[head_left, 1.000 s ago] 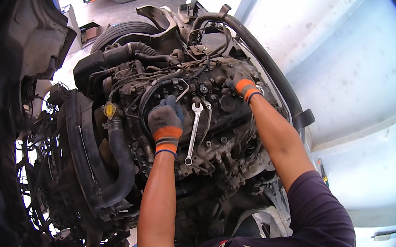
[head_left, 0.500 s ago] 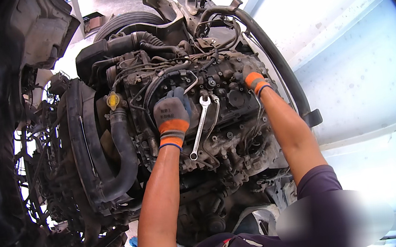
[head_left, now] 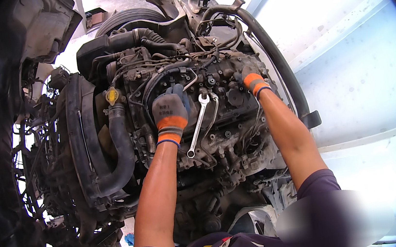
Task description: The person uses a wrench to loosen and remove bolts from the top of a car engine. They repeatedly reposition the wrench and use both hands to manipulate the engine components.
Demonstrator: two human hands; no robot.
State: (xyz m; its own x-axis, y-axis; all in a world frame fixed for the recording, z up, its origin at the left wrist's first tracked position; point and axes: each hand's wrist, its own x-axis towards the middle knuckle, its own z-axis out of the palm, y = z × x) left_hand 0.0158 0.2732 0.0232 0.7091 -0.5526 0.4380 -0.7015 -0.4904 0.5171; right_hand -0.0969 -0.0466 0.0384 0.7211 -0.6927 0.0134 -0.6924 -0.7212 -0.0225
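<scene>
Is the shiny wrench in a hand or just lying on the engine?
Lying loose. The wrench rests on the engine, beside the gloved left hand, which doesn't grip it.

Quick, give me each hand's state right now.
Left hand: flat on the engine, holding nothing, beside the wrench.
Right hand: fingers hidden in the engine; cannot tell.

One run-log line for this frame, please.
left hand: gloved, on engine top | right hand: gloved, on engine's far side | combination wrench: lying loose between hands

A vehicle repair workshop: exposed engine (head_left: 195, 99) (grimy), wrench (head_left: 197, 123), tyre (head_left: 130, 19)
</scene>
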